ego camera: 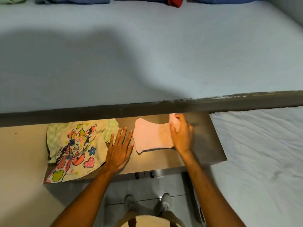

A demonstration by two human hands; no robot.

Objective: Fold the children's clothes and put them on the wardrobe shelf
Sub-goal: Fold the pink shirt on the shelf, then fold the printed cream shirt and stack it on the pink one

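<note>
A small pale pink garment (pixel 150 136) lies flat on a wooden board (pixel 157 158) in front of me. My right hand (pixel 181 135) grips its right end, which is lifted and bunched in the fingers. My left hand (pixel 120 150) rests flat and spread on the board just left of the pink garment, touching the edge of a cream children's shirt (pixel 74 148) with a colourful giraffe print, hearts and a star. That shirt lies crumpled at the left, hanging partly over the board's front edge.
A dark shelf edge (pixel 164 105) runs across above the board, with a blue-grey surface (pixel 147 54) beyond it. Folded clothes in green, blue and red (pixel 174 1) sit along the top. A white sheet (pixel 262 153) lies to the right. My feet (pixel 147 203) stand on the floor below.
</note>
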